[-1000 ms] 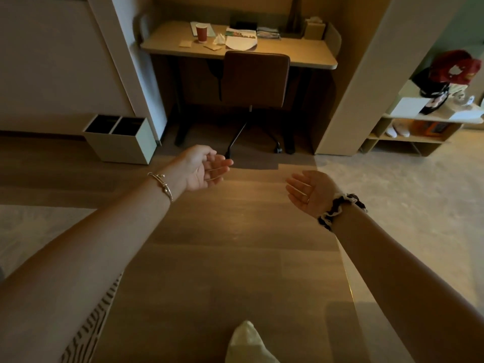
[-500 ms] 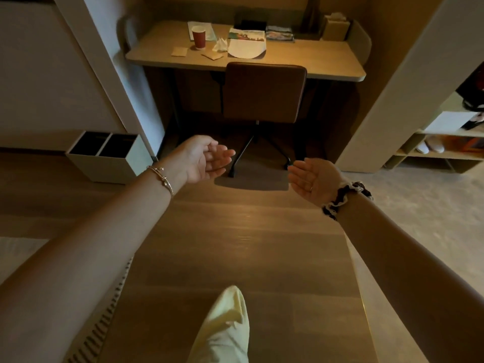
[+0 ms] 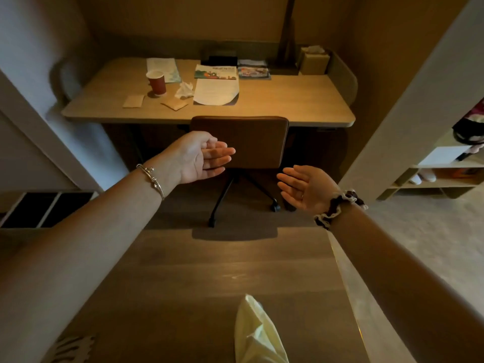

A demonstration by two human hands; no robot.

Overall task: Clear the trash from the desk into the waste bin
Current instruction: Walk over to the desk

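crumpled white tissue (image 3: 184,89) near the wooden desk's (image 3: 288,100) front-left edge, ahead of both empty, unclenched hands; left hand (image 3: 200,158) nearer than right hand (image 3: 306,188).

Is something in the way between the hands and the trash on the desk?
Yes. The brown chair is pushed in at the desk, right between the open, empty left hand and right hand and the crumpled tissue and red paper cup behind it. The desktop around the trash looks clear.

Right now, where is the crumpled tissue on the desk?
The crumpled tissue lies on the desk's left half, between the red paper cup and the white sheet.
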